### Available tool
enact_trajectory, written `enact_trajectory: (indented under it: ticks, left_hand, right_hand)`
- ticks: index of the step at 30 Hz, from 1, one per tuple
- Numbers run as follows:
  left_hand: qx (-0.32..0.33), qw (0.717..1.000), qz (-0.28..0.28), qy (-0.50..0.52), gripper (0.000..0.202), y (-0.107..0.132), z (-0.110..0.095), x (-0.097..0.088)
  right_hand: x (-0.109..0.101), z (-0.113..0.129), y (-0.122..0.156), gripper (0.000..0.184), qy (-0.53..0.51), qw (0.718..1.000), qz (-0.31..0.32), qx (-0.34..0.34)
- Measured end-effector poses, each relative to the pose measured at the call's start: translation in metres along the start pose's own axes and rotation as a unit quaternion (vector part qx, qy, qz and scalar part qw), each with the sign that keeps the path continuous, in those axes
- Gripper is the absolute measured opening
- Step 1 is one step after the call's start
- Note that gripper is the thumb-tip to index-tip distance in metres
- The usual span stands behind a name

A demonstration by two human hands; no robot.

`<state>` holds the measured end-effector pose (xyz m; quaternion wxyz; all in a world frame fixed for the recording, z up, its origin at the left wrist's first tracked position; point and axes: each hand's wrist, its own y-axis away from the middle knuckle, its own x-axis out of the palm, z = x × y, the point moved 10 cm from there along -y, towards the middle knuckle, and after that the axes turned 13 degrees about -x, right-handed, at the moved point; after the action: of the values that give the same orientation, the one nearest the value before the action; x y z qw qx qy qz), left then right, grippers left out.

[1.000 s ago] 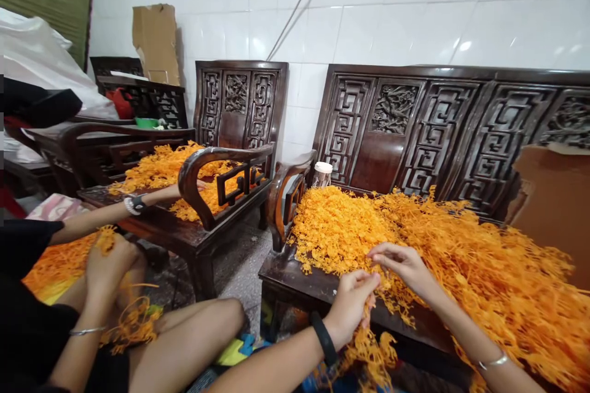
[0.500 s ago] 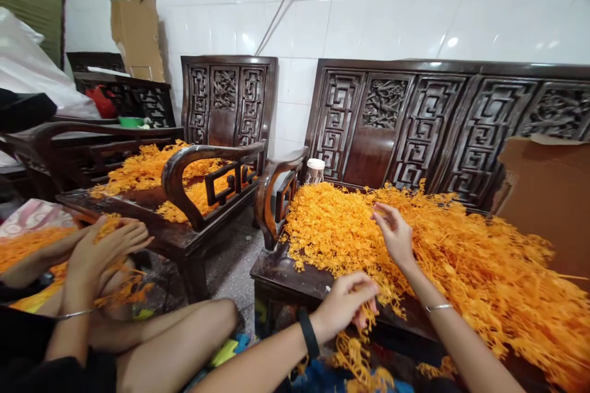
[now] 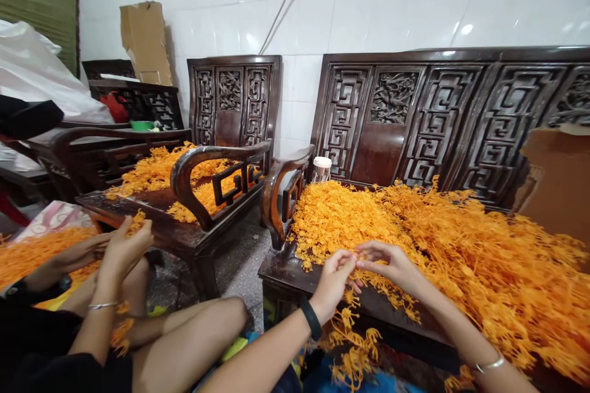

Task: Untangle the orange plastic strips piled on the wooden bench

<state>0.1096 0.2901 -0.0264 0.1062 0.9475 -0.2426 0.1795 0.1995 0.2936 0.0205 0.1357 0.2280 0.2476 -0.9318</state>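
Note:
A big heap of orange plastic sprigs [image 3: 452, 252] covers the seat of a dark carved wooden bench [image 3: 295, 270]. My left hand [image 3: 332, 279], with a black band on the wrist, is closed on a strand of the orange sprigs at the bench's front edge. My right hand [image 3: 387, 264] meets it fingertip to fingertip and pinches the same strand. Loose orange sprigs [image 3: 354, 350] hang below my hands, over the bench edge.
To the left sits another person, whose hands [image 3: 115, 249] work orange sprigs over their lap. A carved armchair [image 3: 216, 196] holds a second orange pile. A white-capped jar [image 3: 321, 170] stands in the bench corner. Brown cardboard [image 3: 560, 178] leans at the right.
My right hand came back from the heap to meet my left hand at the bench edge. My left hand rose slightly. The other person's hands shifted over their lap.

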Motion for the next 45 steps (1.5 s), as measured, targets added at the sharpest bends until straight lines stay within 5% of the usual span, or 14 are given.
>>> enact_trajectory:
  ticks: [6, 11, 15, 17, 20, 24, 28, 33, 41, 45]
  left_hand:
    - [-0.046, 0.997, 0.047, -0.035, 0.045, -0.004, 0.007, 0.016]
    - [-0.016, 1.0, 0.013, -0.01, 0.038, 0.001, -0.004, 0.013]
    - [-0.055, 0.998, -0.018, -0.009, 0.038, 0.009, 0.009, 0.007]
    - [-0.071, 0.997, 0.0, -0.014, 0.036, 0.011, 0.015, 0.01]
    - [-0.061, 0.998, 0.022, -0.021, 0.033, 0.008, 0.017, 0.013]
    - [-0.051, 0.999, 0.016, 0.003, 0.034, 0.0, 0.017, 0.01]
    - [-0.012, 1.0, -0.012, 0.022, 0.035, -0.003, 0.009, 0.003]
    - [0.032, 0.997, -0.057, 0.048, 0.031, -0.001, -0.002, -0.007]
    - [0.009, 0.998, 0.012, 0.057, 0.04, -0.008, 0.007, 0.01]
    - [-0.008, 0.999, 0.037, 0.011, 0.036, -0.01, 0.012, 0.014]
  right_hand:
    - [-0.028, 0.004, 0.004, 0.035, 0.04, 0.995, -0.086, 0.011]
    - [-0.059, 0.008, 0.0, 0.033, 0.07, 0.977, -0.2, -0.024]
    - [-0.117, 0.005, 0.015, 0.029, 0.091, 0.909, -0.403, -0.055]
    - [-0.13, 0.006, 0.015, 0.027, 0.114, 0.886, -0.439, -0.095]
    - [-0.12, 0.001, -0.006, 0.03, 0.17, 0.901, -0.37, -0.152]
    - [-0.087, -0.028, -0.032, 0.06, 0.193, 0.951, -0.222, -0.1]
    - [-0.063, -0.028, -0.016, 0.049, 0.099, 0.98, -0.171, -0.03]
    - [0.008, -0.01, 0.012, 0.044, -0.056, 0.997, 0.026, 0.049]
    - [-0.01, -0.001, 0.012, 0.028, 0.022, 0.998, -0.061, 0.008]
    - [-0.064, 0.001, 0.019, 0.033, 0.094, 0.967, -0.234, -0.025]
